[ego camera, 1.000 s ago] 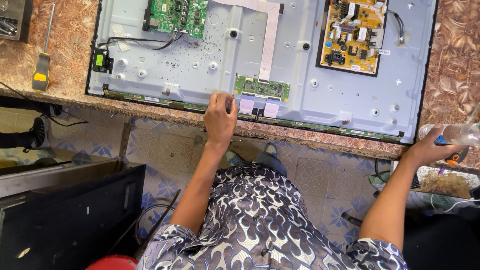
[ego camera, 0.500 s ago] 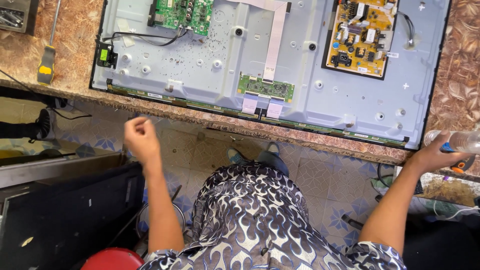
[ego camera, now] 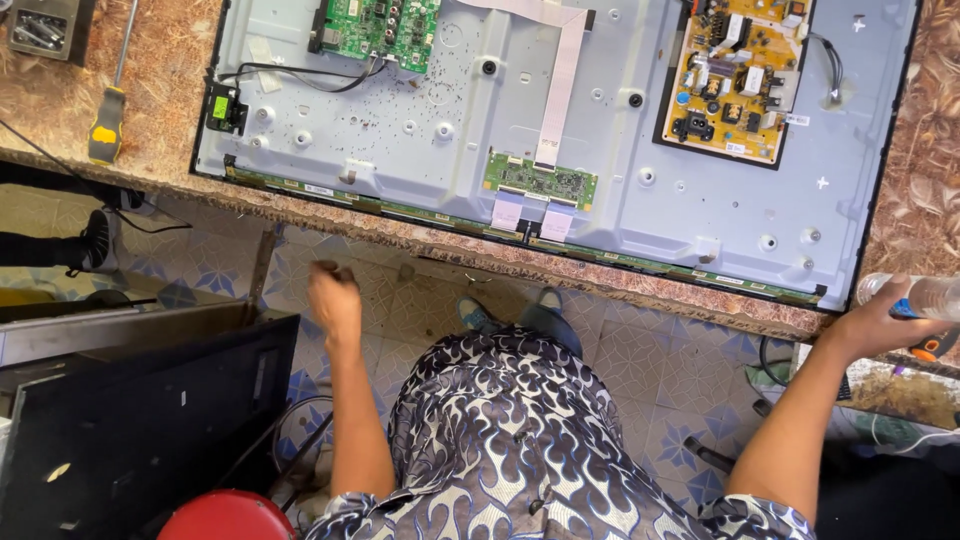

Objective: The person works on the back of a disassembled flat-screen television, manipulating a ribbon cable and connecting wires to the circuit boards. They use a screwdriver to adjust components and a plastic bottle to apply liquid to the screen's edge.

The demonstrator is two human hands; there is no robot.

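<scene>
We see our right hand point(ego camera: 868, 322) wrapped around a clear plastic bottle point(ego camera: 920, 296) at the bench's right edge; the bottle lies on its side, long axis running left to right, its far end cut off by the frame. Our left hand point(ego camera: 335, 298) hangs below the bench edge, fingers curled, blurred; whether it holds anything we cannot tell. The opened television panel point(ego camera: 400, 160) lies flat on a speckled brown bench point(ego camera: 50, 110) above a patterned tile floor point(ego camera: 650, 370).

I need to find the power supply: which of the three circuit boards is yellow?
The board at the panel's upper right; the top-centre board and the small lower-middle board are green.
</scene>
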